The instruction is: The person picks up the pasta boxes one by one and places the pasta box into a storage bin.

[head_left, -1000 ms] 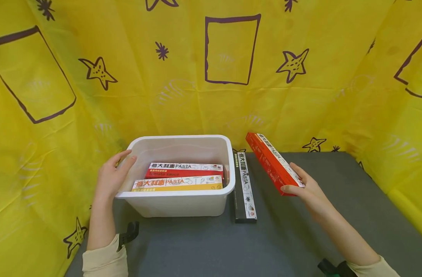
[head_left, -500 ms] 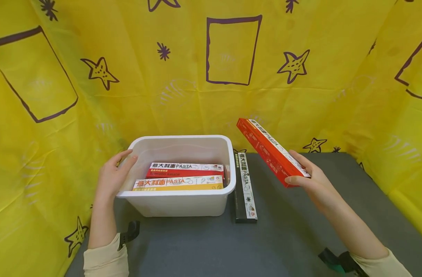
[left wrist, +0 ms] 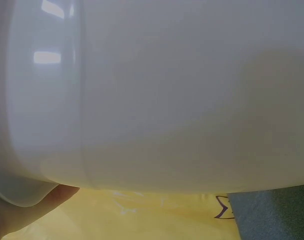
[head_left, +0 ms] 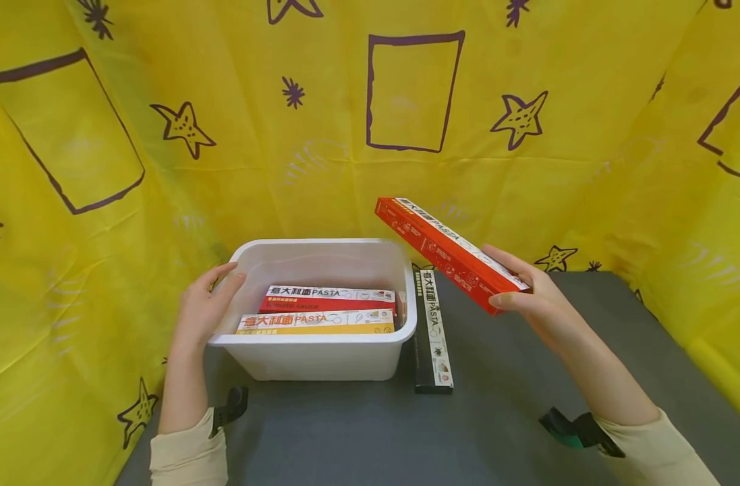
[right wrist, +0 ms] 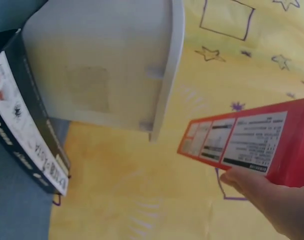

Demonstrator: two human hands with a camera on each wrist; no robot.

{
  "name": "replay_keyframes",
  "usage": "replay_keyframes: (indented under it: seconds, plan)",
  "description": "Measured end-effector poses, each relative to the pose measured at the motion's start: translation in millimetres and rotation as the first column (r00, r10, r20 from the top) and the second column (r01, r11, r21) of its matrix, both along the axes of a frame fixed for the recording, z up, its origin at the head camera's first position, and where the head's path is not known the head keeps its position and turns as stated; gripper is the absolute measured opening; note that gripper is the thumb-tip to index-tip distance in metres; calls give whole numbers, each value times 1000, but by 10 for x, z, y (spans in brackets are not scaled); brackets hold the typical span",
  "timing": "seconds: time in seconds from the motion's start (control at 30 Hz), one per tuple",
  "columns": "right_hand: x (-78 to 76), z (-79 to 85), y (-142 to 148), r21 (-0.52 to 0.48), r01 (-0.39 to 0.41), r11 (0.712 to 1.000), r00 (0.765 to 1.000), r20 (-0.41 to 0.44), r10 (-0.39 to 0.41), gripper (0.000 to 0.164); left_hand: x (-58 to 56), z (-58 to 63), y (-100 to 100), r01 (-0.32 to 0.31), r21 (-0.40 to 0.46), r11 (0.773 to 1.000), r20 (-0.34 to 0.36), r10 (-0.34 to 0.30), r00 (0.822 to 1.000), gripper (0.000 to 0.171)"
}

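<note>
In the head view my right hand [head_left: 533, 297] grips a long red pasta box [head_left: 442, 250] by its near end. The box is raised and tilted, its far end pointing left above the right rim of a white plastic bin [head_left: 321, 358]. My left hand [head_left: 202, 307] holds the bin's left rim, thumb on the inner side. Inside the bin lie a red tomato sauce pasta box [head_left: 351, 304] and a yellow pasta box [head_left: 321, 329]. The left wrist view shows mostly the bin's outer wall [left wrist: 167, 100]. In the right wrist view the thumb [right wrist: 257, 190] presses the red box's printed side.
A black pasta box [head_left: 432, 337] lies on the dark grey table [head_left: 345, 432], close along the bin's right side. Yellow cloth [head_left: 321, 169] with drawn stars hangs behind and at both sides.
My right hand has brought the red pasta box up and to the left, so its far end is now over the bin's right rim. The left hand keeps its hold on the bin.
</note>
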State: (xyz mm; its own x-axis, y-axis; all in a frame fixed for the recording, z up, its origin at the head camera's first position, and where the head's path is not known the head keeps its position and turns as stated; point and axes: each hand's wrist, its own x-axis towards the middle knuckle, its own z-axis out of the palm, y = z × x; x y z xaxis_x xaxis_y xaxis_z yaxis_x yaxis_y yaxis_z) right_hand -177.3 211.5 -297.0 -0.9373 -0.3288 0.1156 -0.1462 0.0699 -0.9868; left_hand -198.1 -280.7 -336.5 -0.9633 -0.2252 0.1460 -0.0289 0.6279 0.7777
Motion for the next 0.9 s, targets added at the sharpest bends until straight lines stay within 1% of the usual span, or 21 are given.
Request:
replay_keyframes:
  seconds: [0.27, 0.4, 0.5, 0.7, 0.9]
  plan:
    - [-105, 155, -151, 37, -91, 995, 995, -36, 93, 68, 2, 12, 12, -1, 5, 1000, 4, 1, 1000, 70]
    - [-167, 218, -247, 54, -141, 988, 988, -57, 144, 68, 1, 7, 7, 2, -3, 1000, 4, -2, 1000, 70]
    - [-224, 253, -309, 78, -174, 982, 981, -74, 179, 68, -9, 8, 2, 5, -18, 1000, -11, -5, 1000, 68]
    - [-354, 279, -417, 122, -226, 966, 966, -102, 239, 69, -27, 1, 11, 6, -28, 1000, -29, -7, 1000, 66]
    - [-492, 261, -553, 148, -298, 943, 946, -91, 313, 70, -10, -8, -8, -1, -35, 999, -47, -1, 999, 64]
